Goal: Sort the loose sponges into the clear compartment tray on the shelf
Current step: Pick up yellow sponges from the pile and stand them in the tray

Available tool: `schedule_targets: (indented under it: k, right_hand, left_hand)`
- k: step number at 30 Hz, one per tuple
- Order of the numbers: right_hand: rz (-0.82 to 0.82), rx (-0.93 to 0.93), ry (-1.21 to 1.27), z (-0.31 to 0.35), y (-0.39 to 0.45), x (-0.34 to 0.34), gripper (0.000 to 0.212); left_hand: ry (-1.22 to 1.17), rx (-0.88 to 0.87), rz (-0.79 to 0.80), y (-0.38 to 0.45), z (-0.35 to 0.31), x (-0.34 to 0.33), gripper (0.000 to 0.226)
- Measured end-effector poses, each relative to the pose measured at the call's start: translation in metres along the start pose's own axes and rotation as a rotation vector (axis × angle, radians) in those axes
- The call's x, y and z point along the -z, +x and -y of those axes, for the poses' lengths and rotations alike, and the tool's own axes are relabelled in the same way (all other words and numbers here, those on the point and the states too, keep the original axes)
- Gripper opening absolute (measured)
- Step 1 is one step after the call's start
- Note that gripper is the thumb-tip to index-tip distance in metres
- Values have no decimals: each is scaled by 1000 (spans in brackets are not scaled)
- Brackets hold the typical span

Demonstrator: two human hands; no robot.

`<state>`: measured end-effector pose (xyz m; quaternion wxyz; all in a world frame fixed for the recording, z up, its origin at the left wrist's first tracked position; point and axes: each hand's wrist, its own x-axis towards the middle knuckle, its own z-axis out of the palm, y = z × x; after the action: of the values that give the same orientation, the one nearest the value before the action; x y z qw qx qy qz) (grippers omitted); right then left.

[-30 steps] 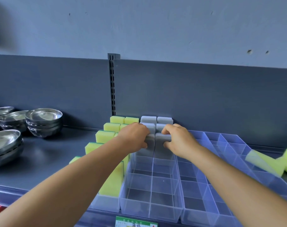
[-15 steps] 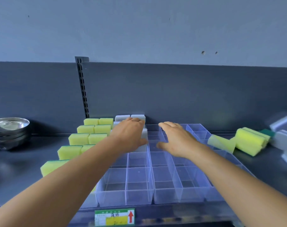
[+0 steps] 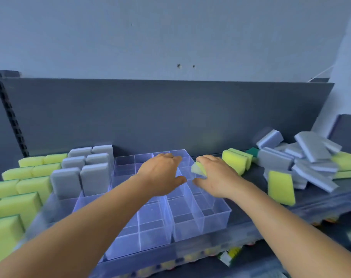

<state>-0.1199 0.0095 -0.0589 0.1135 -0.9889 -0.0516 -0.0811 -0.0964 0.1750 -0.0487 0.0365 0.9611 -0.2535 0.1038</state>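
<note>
A clear compartment tray [image 3: 210,217] stands on the dark shelf. Its left compartments hold upright yellow sponges [image 3: 26,187] and grey sponges [image 3: 84,171]; the middle and right ones are bare. My left hand [image 3: 160,175] hovers over the tray's middle, fingers straight, holding nothing. My right hand [image 3: 214,175] reaches over the tray's right edge, its straight fingers lying over a small yellow sponge [image 3: 197,169] that peeks out beneath them. Whether they touch it is unclear.
Loose sponges lie on the shelf to the right: a yellow pair [image 3: 236,161], a yellow one leaning upright [image 3: 281,189] and a jumbled grey heap [image 3: 311,157]. The dark back panel [image 3: 170,117] closes the shelf behind. Price labels line the front edge.
Both hands let go of the grey sponges and moved right across the empty compartments. The view swung right; the steel bowls left the frame and the loose pile came in.
</note>
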Motion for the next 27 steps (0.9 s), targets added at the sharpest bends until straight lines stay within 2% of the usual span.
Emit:
schedule_targets:
  k: [7,12,16,21,27]
  right_hand:
    - [41,-46,-28,-86,12,14,63]
    - [144,-30,-62,-136,37,8,56]
    - [263,18,-125,-158,56,-5,43]
    - [369,61,-195,-176,72,-20,40]
    - [378,14,-189,-187,72,-21,41]
  left_hand:
    - [-48,15,77,55,-64,-27,54]
    - [-2,55,158,99,-91,-55,52]
    - [79,95,245,126,-103,-77,49]
    - [166,158,367,141,-108,-85,50]
    - [-9,112,402,140,-118,-88,41]
